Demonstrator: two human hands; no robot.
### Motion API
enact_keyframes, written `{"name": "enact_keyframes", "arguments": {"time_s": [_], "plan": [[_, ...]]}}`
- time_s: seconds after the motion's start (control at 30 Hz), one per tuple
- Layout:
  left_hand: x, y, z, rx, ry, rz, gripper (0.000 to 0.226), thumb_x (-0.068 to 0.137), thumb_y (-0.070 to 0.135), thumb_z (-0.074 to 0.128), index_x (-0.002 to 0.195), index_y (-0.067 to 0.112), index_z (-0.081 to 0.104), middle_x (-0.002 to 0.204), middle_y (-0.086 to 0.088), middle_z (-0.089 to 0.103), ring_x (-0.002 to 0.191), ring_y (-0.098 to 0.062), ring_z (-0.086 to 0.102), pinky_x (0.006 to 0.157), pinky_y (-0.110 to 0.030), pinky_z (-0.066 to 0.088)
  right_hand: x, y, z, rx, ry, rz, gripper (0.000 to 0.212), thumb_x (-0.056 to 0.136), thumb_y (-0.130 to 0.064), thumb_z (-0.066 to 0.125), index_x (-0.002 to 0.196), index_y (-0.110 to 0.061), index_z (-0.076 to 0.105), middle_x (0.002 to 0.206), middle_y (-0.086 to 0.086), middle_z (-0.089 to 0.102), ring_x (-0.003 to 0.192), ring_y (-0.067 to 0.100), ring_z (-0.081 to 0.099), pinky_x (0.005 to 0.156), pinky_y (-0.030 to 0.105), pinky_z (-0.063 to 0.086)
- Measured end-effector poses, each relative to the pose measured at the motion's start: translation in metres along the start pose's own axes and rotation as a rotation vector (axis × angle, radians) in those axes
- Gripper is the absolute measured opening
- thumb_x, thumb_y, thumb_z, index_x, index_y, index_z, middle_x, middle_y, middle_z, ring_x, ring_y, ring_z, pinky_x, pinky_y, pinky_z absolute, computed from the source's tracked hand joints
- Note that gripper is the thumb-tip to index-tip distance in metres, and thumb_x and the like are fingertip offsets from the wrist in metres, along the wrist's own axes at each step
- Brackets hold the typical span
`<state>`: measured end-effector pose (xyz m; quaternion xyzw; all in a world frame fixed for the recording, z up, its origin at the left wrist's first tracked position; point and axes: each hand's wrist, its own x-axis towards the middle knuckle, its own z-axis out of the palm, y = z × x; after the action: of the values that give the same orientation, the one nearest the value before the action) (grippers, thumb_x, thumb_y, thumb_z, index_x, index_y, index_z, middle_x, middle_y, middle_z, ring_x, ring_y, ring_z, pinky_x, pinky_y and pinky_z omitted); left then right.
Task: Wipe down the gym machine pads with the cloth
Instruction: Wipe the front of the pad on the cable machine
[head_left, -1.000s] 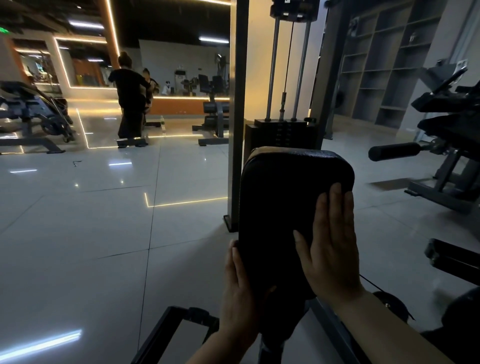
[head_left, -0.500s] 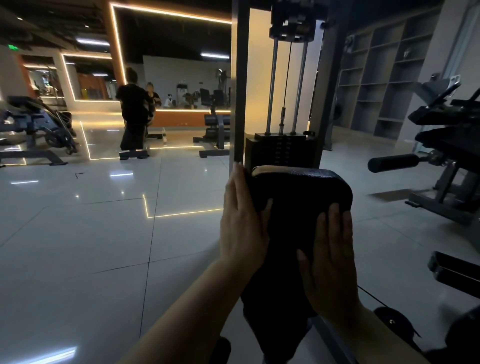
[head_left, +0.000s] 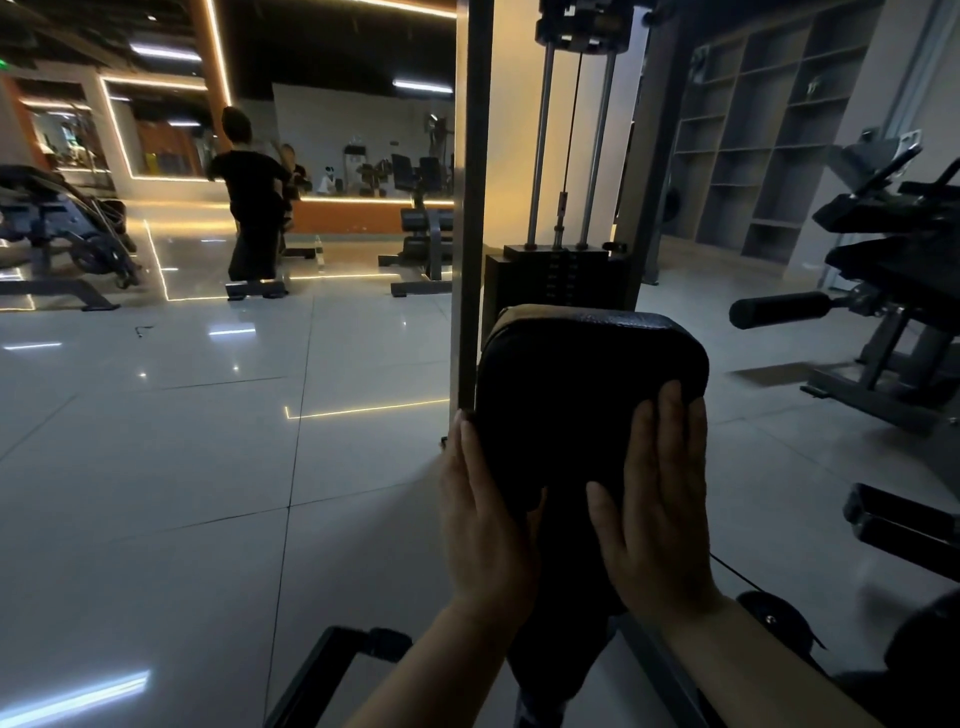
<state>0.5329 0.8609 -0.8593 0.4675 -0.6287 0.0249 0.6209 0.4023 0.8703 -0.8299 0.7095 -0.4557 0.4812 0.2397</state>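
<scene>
While both forearms reach in from the bottom edge, the two hands bracket a black, rounded-rectangular padded vinyl machine pad (head_left: 582, 395) standing upright on its post. Left hand (head_left: 480, 525) lies flat along the pad's left side, fingers straight and pointing up, thumb curling onto the front face. Right hand (head_left: 657, 506) is pressed open-palmed on the front face toward its right edge, fingers together and extended, tips just below the upper right corner. Neither hand is closed around anything that can be made out; a dark cloth cannot be told apart from the dark pad surface below and between the palms. Directly behind the pad stands a black rectangular weight stack (head_left: 556, 275) with two chrome guide rods (head_left: 540, 150). Glossy pale tiled floor (head_left: 156, 467) extends leftward. Farther back, a person in dark clothing (head_left: 252, 208) stands.
</scene>
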Motion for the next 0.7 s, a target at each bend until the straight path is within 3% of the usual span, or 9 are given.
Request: {"name": "enact_keyframes", "arguments": {"time_s": [0.1,0.23,0.33,0.47,0.53,0.6,0.63,0.7], "plan": [[-0.028,-0.009,0.008,0.082,-0.019,0.037,0.080,0.096,0.059,0.032,0.151,0.016,-0.008,0.154,-0.020,0.008,0.143,-0.035,0.012,0.108,-0.052,0.027,0.000,0.000,-0.001,0.000,-0.009,0.007,0.063,0.099,-0.047,0.021,0.150,-0.020,-0.005,0.158,-0.006,-0.014,0.146,0.022,-0.009,0.118,0.043,0.007],[-0.054,-0.022,0.014,0.119,-0.075,0.004,0.089,0.092,0.064,0.035,0.150,0.014,-0.011,0.155,-0.022,0.002,0.142,-0.038,0.010,0.103,-0.057,0.033,0.000,0.001,-0.001,-0.006,-0.021,0.009,0.064,0.098,-0.047,0.021,0.150,-0.020,-0.005,0.158,-0.007,-0.015,0.146,0.022,-0.009,0.117,0.045,0.010],[-0.068,-0.027,0.011,0.128,-0.148,-0.034,0.096,0.089,0.069,0.035,0.150,0.011,-0.012,0.157,-0.017,-0.004,0.141,-0.035,0.009,0.101,-0.053,0.032,0.001,0.001,-0.001,-0.021,-0.013,0.014,0.064,0.098,-0.047,0.022,0.150,-0.020,-0.005,0.158,-0.006,-0.014,0.146,0.022,-0.008,0.117,0.046,0.011],[-0.086,-0.026,0.010,0.107,-0.244,-0.188,0.103,0.088,0.073,0.030,0.148,-0.003,-0.006,0.146,-0.031,0.018,0.131,-0.042,0.027,0.095,-0.052,0.041,-0.001,0.000,-0.001,-0.024,-0.018,0.020,0.063,0.098,-0.046,0.022,0.150,-0.019,-0.003,0.158,-0.006,-0.015,0.146,0.022,-0.009,0.117,0.046,0.010],[-0.097,-0.030,0.013,0.063,-0.284,-0.296,0.107,0.084,0.069,0.046,0.148,0.004,-0.009,0.143,-0.032,0.026,0.124,-0.048,0.043,0.087,-0.051,0.051,-0.001,0.000,-0.002,-0.029,-0.019,0.014,0.064,0.099,-0.046,0.022,0.150,-0.019,-0.005,0.158,-0.005,-0.014,0.146,0.022,-0.009,0.117,0.045,0.009],[-0.103,-0.036,0.015,0.038,-0.323,-0.391,0.125,0.070,0.055,0.073,0.149,0.016,-0.015,0.146,-0.024,0.023,0.120,-0.047,0.048,0.084,-0.048,0.054,-0.001,0.000,-0.003,-0.040,-0.023,0.008,0.064,0.099,-0.046,0.023,0.150,-0.018,-0.005,0.158,-0.005,-0.015,0.146,0.022,-0.009,0.118,0.043,0.008],[-0.105,-0.037,0.016,0.028,-0.351,-0.397,0.131,0.064,0.051,0.077,0.149,0.016,-0.016,0.147,-0.022,0.021,0.122,-0.047,0.047,0.085,-0.047,0.054,-0.001,0.000,-0.003,-0.052,-0.025,0.007,0.065,0.098,-0.046,0.023,0.150,-0.018,-0.005,0.158,-0.004,-0.015,0.146,0.022,-0.009,0.118,0.042,0.007],[-0.105,-0.035,0.012,0.031,-0.365,-0.349,0.121,0.066,0.056,0.064,0.147,0.023,-0.021,0.149,-0.024,0.021,0.125,-0.047,0.044,0.087,-0.044,0.053,-0.001,0.000,-0.002,-0.088,-0.034,0.009,0.066,0.098,-0.046,0.024,0.150,-0.017,-0.005,0.158,-0.003,-0.015,0.146,0.023,-0.009,0.119,0.039,0.004]]}}
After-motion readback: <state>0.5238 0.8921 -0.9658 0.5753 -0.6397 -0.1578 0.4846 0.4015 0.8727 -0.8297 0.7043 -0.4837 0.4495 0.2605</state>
